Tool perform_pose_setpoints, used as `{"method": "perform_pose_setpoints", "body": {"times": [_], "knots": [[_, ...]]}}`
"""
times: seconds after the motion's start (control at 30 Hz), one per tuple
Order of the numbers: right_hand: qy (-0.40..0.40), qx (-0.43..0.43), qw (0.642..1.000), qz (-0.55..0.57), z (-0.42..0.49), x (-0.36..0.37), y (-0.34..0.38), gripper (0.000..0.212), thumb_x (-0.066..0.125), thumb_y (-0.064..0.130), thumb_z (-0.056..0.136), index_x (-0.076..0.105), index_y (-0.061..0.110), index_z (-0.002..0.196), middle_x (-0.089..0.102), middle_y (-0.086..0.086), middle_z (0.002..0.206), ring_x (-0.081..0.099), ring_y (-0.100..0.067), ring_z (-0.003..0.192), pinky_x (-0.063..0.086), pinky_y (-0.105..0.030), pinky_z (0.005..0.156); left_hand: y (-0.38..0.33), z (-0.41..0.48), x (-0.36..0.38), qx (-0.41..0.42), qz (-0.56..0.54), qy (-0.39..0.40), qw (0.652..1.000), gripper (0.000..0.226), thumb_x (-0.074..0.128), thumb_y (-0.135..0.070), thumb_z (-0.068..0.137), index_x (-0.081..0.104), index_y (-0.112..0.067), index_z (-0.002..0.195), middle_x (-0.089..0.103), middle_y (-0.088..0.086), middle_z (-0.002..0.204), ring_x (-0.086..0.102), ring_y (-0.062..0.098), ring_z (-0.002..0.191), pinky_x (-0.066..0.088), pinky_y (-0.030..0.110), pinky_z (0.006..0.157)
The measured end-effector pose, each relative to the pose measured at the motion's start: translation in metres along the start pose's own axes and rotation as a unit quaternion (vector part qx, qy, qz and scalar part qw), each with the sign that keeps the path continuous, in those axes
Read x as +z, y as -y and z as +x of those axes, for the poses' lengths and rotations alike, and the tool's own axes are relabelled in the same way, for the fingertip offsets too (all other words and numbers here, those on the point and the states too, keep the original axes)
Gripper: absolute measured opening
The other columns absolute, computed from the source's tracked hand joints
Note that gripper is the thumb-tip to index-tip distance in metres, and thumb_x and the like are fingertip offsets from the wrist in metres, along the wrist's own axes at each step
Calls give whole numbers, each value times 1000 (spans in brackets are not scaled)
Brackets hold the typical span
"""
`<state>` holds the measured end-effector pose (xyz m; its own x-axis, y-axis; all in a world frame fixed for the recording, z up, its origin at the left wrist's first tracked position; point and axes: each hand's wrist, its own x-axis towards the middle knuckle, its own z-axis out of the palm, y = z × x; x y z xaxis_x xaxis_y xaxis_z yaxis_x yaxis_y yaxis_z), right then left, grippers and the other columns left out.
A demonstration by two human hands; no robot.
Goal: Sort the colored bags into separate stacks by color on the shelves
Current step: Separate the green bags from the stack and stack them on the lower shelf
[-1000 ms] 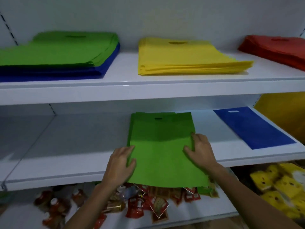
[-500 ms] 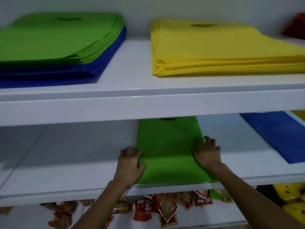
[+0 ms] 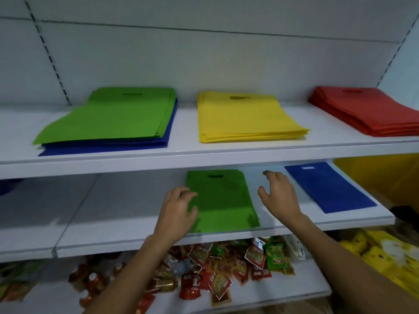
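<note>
Left hand (image 3: 179, 211), right hand (image 3: 277, 196) flank flat rectangular matte green bag (image 3: 223, 200).

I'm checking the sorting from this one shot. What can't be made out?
Head view, all of it:
Blue bags under the green stack: count hidden by the green ones.
Red stack: cut off by the right edge.
Packets on the bottom shelf: labels blurred.

Up and right of the green bag (image 3: 223, 200), the red stack (image 3: 367, 114) is cut by the frame edge. Below the bag, snack packets (image 3: 217, 268) blur, print unreadable.
</note>
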<state>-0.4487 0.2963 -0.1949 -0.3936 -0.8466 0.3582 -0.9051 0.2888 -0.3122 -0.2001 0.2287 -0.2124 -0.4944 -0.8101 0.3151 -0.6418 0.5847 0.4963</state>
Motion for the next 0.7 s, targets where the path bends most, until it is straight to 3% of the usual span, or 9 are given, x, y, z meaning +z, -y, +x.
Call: {"method": "perform_pose_setpoints", "body": {"times": [0.3, 0.5, 0.7], "knots": [[-119, -53, 990, 50, -1, -89, 56, 34, 57, 10, 85, 55, 0, 117, 58, -17, 112, 52, -34, 104, 43, -44, 82, -34, -2, -94, 62, 2, -119, 991, 27, 62, -8, 82, 65, -9, 109, 55, 9, 112, 47, 25, 107, 28, 23, 89], [-140, -101, 983, 60, 39, -92, 115, 36, 58, 10, 84, 55, 0, 119, 59, -18, 112, 52, -35, 105, 44, -44, 81, -5, 27, -146, 61, 29, -157, 985, 41, 47, -27, 76, 65, -8, 107, 59, 11, 107, 52, 30, 101, 33, 25, 88], [-138, -115, 982, 63, 90, -66, 181, 35, 57, 12, 85, 55, 0, 118, 59, -18, 112, 52, -36, 106, 44, -43, 81, 56, 61, -193, 28, 51, -181, 982, 32, 61, -7, 82, 62, -7, 114, 56, 12, 113, 47, 29, 109, 34, 34, 93]]}}
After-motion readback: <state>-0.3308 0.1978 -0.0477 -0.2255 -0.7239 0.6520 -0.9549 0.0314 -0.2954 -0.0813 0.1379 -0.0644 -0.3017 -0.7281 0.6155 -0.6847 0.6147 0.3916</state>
